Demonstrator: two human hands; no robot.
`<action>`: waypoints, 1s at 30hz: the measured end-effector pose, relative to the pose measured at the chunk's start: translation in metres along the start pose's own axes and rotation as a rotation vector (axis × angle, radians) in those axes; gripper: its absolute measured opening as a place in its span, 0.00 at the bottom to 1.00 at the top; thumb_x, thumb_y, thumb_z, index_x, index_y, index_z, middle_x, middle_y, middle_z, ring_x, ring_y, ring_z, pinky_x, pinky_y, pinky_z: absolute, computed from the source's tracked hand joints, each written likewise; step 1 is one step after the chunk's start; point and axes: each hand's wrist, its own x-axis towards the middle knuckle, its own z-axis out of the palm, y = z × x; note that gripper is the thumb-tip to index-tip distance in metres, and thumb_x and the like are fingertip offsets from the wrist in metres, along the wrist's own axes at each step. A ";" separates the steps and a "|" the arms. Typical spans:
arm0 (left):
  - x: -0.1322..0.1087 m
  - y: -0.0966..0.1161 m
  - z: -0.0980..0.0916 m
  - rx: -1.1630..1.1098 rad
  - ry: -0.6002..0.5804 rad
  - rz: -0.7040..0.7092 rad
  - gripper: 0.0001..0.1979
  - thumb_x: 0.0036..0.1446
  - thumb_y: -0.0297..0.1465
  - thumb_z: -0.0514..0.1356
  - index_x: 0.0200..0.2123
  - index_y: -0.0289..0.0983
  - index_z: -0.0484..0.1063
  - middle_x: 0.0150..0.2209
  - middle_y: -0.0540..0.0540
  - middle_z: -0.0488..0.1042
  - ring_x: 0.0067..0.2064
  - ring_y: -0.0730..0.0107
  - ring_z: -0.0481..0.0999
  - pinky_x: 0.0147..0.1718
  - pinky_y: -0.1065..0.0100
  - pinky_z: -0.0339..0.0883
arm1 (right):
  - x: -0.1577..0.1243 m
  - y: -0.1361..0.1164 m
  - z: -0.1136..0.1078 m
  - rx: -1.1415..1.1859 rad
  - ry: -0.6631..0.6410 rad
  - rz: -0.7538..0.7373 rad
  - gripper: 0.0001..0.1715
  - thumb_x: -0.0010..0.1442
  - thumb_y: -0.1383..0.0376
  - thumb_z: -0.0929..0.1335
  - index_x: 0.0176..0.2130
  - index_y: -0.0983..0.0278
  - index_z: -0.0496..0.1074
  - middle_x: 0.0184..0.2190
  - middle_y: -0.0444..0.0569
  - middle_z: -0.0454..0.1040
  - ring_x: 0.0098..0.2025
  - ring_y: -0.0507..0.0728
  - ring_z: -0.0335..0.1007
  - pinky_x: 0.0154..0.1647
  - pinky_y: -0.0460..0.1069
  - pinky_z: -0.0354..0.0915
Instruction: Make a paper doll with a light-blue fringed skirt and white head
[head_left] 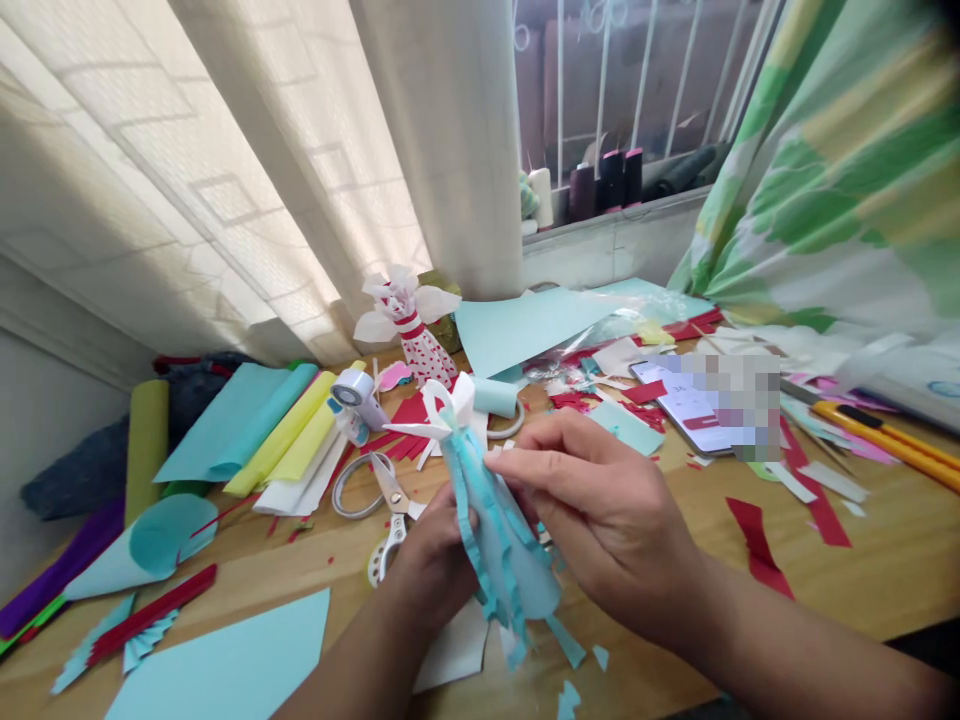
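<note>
Blue paper cone, tilted above the desk.
The left hand grips its left side; the right hand is bent in from the right, nearer the narrow top, a fingertip just at it (whether it pinches anything, I cannot tell). The cone lies between the hands, its long axis running from white paper petals at upper left to the wide end at lower right.
</note>
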 end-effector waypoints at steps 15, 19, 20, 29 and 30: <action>0.000 0.003 0.003 -0.020 0.032 0.022 0.12 0.43 0.37 0.66 0.30 0.34 0.77 0.26 0.46 0.75 0.28 0.67 0.73 0.30 0.70 0.66 | -0.003 0.002 0.001 -0.096 -0.004 -0.066 0.19 0.57 0.77 0.62 0.45 0.65 0.74 0.34 0.52 0.69 0.36 0.55 0.67 0.34 0.50 0.67; -0.001 0.003 0.001 -0.014 0.062 0.027 0.15 0.42 0.37 0.66 0.33 0.34 0.76 0.29 0.45 0.76 0.31 0.64 0.74 0.32 0.68 0.66 | -0.003 -0.002 -0.003 -0.038 0.001 -0.035 0.15 0.57 0.74 0.63 0.44 0.64 0.71 0.34 0.51 0.71 0.37 0.55 0.68 0.37 0.51 0.68; -0.001 0.003 0.000 -0.013 0.071 0.034 0.16 0.42 0.37 0.66 0.34 0.34 0.76 0.31 0.45 0.76 0.33 0.64 0.74 0.33 0.68 0.66 | -0.003 -0.002 -0.004 -0.030 -0.013 -0.013 0.14 0.57 0.72 0.64 0.44 0.65 0.70 0.34 0.50 0.71 0.36 0.55 0.68 0.37 0.51 0.67; 0.002 0.004 0.000 -0.011 0.112 0.090 0.12 0.44 0.37 0.64 0.29 0.35 0.74 0.23 0.49 0.73 0.23 0.71 0.70 0.25 0.70 0.64 | -0.002 -0.002 -0.004 -0.118 -0.064 0.061 0.14 0.53 0.76 0.65 0.40 0.63 0.68 0.27 0.43 0.70 0.30 0.51 0.67 0.34 0.47 0.65; 0.002 0.004 0.000 -0.014 0.106 0.092 0.12 0.44 0.37 0.64 0.29 0.34 0.74 0.23 0.48 0.72 0.24 0.71 0.70 0.24 0.71 0.63 | 0.000 -0.001 -0.007 -0.148 -0.053 0.039 0.12 0.53 0.76 0.65 0.38 0.63 0.69 0.28 0.44 0.71 0.30 0.52 0.67 0.33 0.47 0.65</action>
